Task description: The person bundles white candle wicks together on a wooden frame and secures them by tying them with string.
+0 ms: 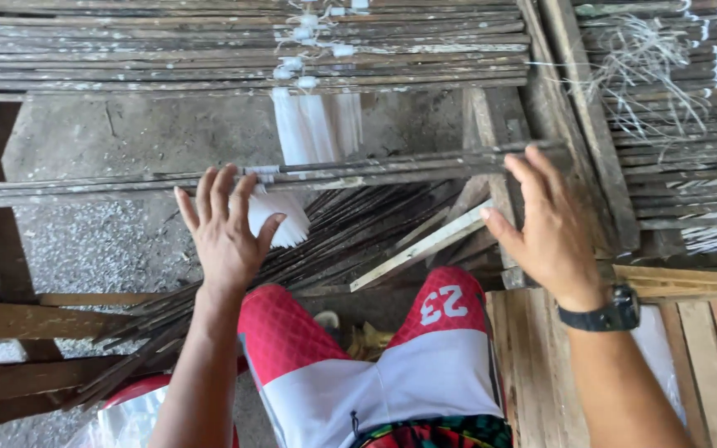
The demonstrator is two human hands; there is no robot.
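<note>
Left hand [224, 232] spread flat, fingers wide, gripping nothing, fingertips on thin grey wooden sticks [392, 164] laid across, white thread bundle [280, 217] just beside its thumb, right hand [546, 224] open likewise at sticks' far end, black wristwatch [607, 315] below.

Thin grey bamboo sticks [392, 168], level across wooden frame, white-fringed mid-length.
</note>
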